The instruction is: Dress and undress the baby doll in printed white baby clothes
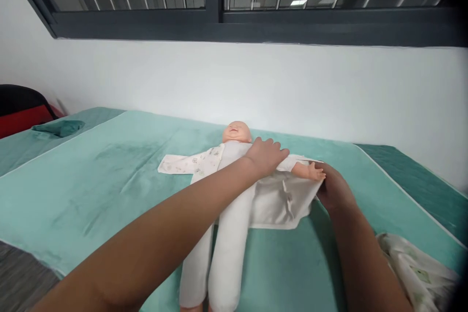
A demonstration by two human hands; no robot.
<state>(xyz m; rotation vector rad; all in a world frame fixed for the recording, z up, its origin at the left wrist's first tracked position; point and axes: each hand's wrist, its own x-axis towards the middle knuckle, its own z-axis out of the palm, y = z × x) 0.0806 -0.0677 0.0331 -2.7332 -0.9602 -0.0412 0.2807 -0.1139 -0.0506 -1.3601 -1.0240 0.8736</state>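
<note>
A baby doll (pixel 234 236) lies on its back, head toward the wall, in white leggings and a white top. One sleeve of a patterned white baby shirt (pixel 176 164) covers the doll's arm on the left. The shirt's other side (pixel 280 204) is spread beneath the arm on the right, whose hand (pixel 310 171) is bare. My left hand (pixel 267 156) is closed over the doll's shoulder and upper arm on that side, with its fingertips partly hidden. Beside the doll's hand, my right hand (pixel 334 186) pinches the shirt's edge and draws the cloth outward.
A teal blanket (pixel 91 180) with darker borders covers the surface, wrinkled at left. A crumpled white patterned cloth (pixel 420 270) lies at lower right, beside my right forearm. A dark green folded cloth (pixel 60 128) and a black and red object (pixel 24 112) are at far left. A white wall (pixel 219 83) stands behind.
</note>
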